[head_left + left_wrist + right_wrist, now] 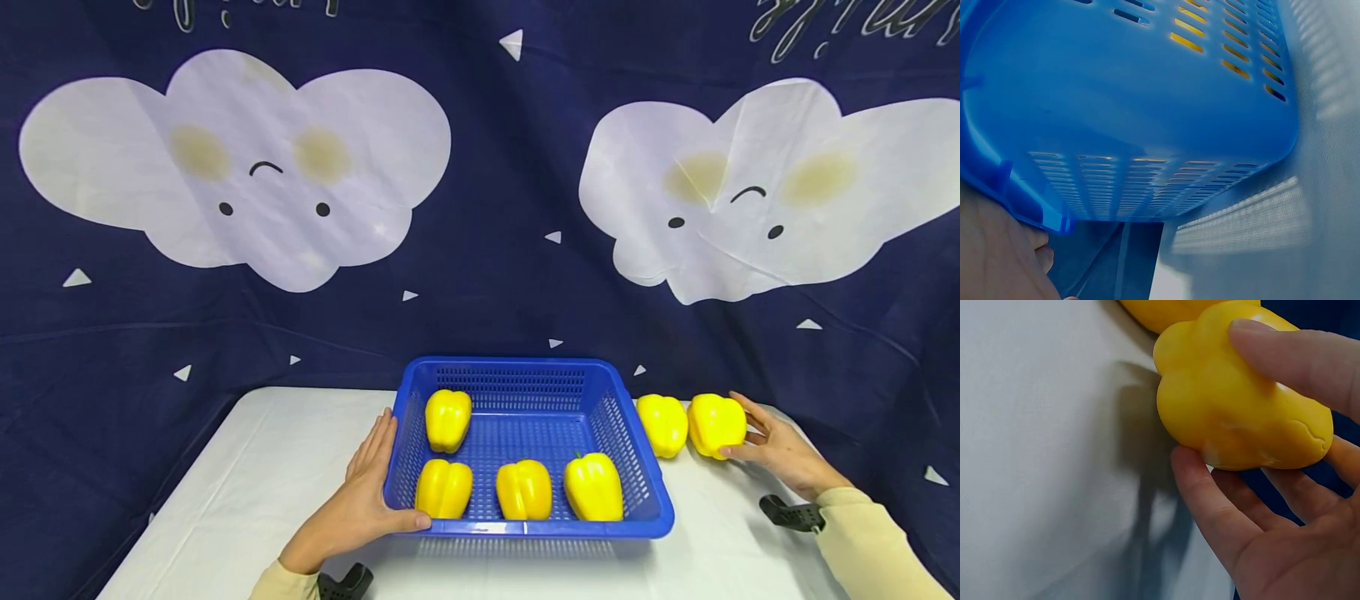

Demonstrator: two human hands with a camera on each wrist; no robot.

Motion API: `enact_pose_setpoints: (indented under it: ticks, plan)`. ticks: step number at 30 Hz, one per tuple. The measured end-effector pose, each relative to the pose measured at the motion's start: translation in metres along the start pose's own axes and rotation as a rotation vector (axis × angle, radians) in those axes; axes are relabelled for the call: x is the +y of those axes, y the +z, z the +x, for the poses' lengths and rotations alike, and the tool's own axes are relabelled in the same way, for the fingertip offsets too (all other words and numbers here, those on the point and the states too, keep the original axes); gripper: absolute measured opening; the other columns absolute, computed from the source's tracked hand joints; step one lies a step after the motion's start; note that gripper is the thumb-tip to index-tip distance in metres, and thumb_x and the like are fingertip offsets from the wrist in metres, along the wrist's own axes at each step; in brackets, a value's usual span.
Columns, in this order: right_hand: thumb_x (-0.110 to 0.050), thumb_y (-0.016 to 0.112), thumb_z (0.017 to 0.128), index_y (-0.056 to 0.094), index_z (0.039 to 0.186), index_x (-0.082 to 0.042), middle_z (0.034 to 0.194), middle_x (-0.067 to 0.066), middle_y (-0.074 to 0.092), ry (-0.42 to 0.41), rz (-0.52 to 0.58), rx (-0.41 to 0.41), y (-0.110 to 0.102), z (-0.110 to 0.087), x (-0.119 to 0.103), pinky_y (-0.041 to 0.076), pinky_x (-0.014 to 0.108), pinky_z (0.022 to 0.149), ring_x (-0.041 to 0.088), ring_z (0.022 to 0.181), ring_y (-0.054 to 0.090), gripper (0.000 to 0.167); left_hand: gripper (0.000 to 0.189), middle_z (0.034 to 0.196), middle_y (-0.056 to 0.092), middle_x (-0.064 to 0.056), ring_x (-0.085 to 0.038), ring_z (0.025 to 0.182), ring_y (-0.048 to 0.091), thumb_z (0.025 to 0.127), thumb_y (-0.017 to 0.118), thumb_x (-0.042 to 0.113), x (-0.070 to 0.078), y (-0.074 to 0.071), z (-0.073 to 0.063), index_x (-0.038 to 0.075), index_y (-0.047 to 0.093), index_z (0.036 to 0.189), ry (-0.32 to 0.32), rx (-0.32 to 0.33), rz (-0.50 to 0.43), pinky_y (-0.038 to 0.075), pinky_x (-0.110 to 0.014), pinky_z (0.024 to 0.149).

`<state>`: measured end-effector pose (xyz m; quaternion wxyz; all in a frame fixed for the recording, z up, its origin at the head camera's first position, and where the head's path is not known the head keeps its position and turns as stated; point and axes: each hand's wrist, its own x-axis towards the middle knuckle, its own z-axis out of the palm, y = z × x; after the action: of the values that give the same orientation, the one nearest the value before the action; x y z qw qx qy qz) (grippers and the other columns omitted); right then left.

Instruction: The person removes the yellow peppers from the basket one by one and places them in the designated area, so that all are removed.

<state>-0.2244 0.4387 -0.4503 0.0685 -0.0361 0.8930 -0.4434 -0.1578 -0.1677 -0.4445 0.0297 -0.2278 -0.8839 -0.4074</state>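
Observation:
My right hand (787, 454) holds a yellow bell pepper (717, 426) at the table's right side, thumb on one side and fingertips on the other. In the right wrist view this bell pepper (1241, 394) shows close up, its lobed end pointing away from the palm. A second bell pepper (663, 426) lies just left of it, beside the blue basket (525, 528). My left hand (360, 500) rests at the basket's left front corner, fingers straight along the outer left wall and thumb on the front rim.
Inside the basket, one bell pepper (448, 421) lies at the back left. Along the front lie three more: a left one (444, 489), a middle one (523, 490) and a right one (594, 487). The white table (292, 450) meets a dark blue cloud-print cloth (495, 208) behind.

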Motion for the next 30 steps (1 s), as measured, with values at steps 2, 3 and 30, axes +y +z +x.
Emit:
enact_pose_setpoints:
  ticks: [2,3,30]
  plan:
    - [-0.010,0.079,0.086,-0.003,0.158,0.003,0.156,0.042,0.007,0.003,0.007,-0.007,0.0000,0.0007,0.0007,0.035,0.063,0.102,0.068,0.134,0.024,0.110,0.135,0.165,-0.006,-0.027,-0.047,0.151,-0.004,0.072,0.085,0.056,0.0003,-0.0005,0.0000,-0.009,0.003,0.157,0.003,0.000,0.001,0.003,-0.072,0.111]
    - [-0.010,0.079,0.086,-0.003,0.158,0.003,0.156,0.043,0.007,0.005,0.011,-0.009,0.0002,0.0010,0.0008,0.034,0.063,0.102,0.068,0.134,0.024,0.110,0.135,0.165,-0.006,-0.028,-0.047,0.150,-0.004,0.072,0.085,0.056,0.0005,-0.0008,0.0001,-0.009,0.003,0.157,0.004,0.001,0.002,0.003,-0.072,0.111]
    - [-0.010,0.079,0.087,-0.006,0.156,0.007,0.154,0.046,0.008,0.039,-0.001,-0.017,0.0042,0.0030,0.0098,0.044,0.056,0.098,0.068,0.133,0.025,0.111,0.133,0.166,-0.007,-0.024,-0.046,0.151,-0.005,0.072,0.088,0.047,0.0016,0.0001,-0.0002,-0.007,0.002,0.158,-0.029,-0.015,-0.001,0.002,-0.072,0.111]
